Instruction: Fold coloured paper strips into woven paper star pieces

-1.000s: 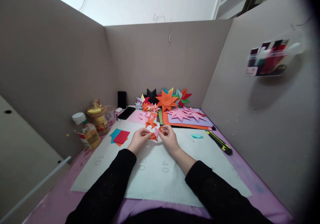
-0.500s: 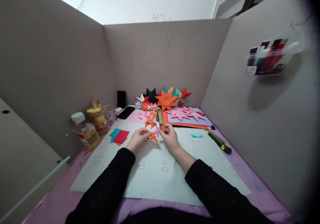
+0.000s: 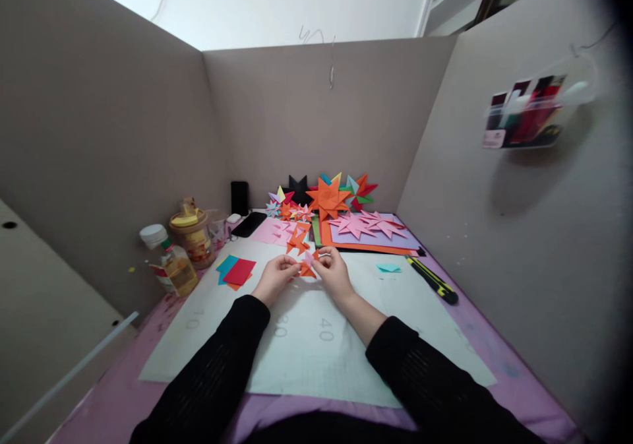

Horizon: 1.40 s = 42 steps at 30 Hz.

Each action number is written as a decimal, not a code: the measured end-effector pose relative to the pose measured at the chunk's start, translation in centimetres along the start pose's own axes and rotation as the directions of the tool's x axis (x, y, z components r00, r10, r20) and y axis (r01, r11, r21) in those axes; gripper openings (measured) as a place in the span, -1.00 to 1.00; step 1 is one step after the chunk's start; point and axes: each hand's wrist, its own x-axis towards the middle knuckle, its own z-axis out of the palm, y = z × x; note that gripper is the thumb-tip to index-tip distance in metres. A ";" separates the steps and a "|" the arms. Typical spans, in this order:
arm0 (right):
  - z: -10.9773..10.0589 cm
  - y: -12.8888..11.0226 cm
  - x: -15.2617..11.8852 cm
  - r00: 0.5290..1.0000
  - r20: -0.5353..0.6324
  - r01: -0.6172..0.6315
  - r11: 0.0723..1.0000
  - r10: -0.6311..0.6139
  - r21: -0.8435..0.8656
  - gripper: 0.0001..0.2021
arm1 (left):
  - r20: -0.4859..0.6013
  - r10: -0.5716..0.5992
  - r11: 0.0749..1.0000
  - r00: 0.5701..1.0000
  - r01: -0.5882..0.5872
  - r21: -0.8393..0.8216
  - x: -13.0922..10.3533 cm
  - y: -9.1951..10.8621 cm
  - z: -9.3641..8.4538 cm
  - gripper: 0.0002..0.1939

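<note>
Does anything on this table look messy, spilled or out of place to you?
Little stands out. The purple table cover has dark blotches near the bottle, perhaps stains. The small paper squares lie loosely overlapped at different angles rather than stacked neatly. I see no fresh spill.

Left hand (image 3: 277, 277): curled in a firm pinch, aimed at 2 o'clock.
Right hand (image 3: 335, 276): likewise pinched, aimed at 11 o'clock, near the left hand but apart.
Left forearm (image 3: 222, 351): black-sleeved, angled towards 1 o'clock.
Right forearm (image 3: 400, 348): black-sleeved, bare nearer the hand, angled towards 10 o'clock.
</note>
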 end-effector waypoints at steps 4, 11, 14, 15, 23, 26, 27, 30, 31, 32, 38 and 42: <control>0.0 0.1 0.0 1.000 0.013 -0.001 1.000 0.001 -0.008 -0.74 | -0.020 0.023 1.000 1.000 -0.023 0.006 0.1 -0.3 -0.1 -0.67; -0.2 0.0 0.1 1.000 -0.005 0.005 1.000 -0.005 -0.013 -0.75 | -0.001 0.044 0.998 0.999 -0.044 0.038 0.0 -0.4 0.0 -0.70; -0.2 0.0 0.1 1.000 0.015 0.002 1.000 -0.002 -0.025 -0.75 | -0.009 0.046 0.998 0.999 -0.045 0.041 0.1 -0.4 0.0 -0.70; -0.2 0.0 0.1 1.000 0.022 0.006 0.999 -0.005 -0.033 -0.75 | -0.018 0.046 0.998 0.999 -0.045 0.043 0.1 -0.4 0.0 -0.70; -0.1 0.5 0.0 0.998 0.052 0.036 0.995 -0.031 -0.091 -0.75 | -0.064 0.056 0.998 0.996 -0.054 0.040 0.2 -0.7 -0.1 -0.70; 0.1 0.4 -0.1 0.997 0.075 0.032 0.997 -0.027 -0.068 -0.76 | -0.064 0.062 0.998 0.996 -0.061 0.020 0.3 -0.8 -0.1 -0.70; 0.1 0.4 -0.1 0.996 0.082 0.029 0.998 -0.024 -0.062 -0.76 | -0.068 0.063 0.998 0.996 -0.062 0.013 0.3 -0.8 0.0 -0.70; 0.2 0.2 -0.2 0.996 0.090 0.020 0.998 -0.014 -0.064 -0.76 | -0.079 0.073 0.997 0.994 -0.074 -0.006 0.5 -1.0 -0.1 -0.70; 0.2 0.2 -0.2 0.996 0.094 0.015 0.998 -0.009 -0.066 -0.76 | -0.077 0.081 0.997 0.994 -0.082 -0.007 0.5 -1.1 -0.2 -0.70; 0.2 0.2 -0.2 0.995 0.100 0.009 0.998 -0.003 -0.065 -0.76 | -0.073 0.089 0.996 0.993 -0.089 -0.006 0.6 -1.2 -0.2 -0.70; 0.1 0.3 -0.2 0.987 0.160 -0.018 0.999 0.024 -0.037 -0.76 | -0.080 0.072 0.997 0.994 -0.073 -0.012 0.5 -1.1 -0.3 -0.70; 0.2 0.6 -0.3 0.982 0.188 -0.003 0.999 0.011 -0.043 -0.77 | -0.110 0.117 0.993 0.987 -0.116 0.013 0.6 -0.9 -0.1 -0.72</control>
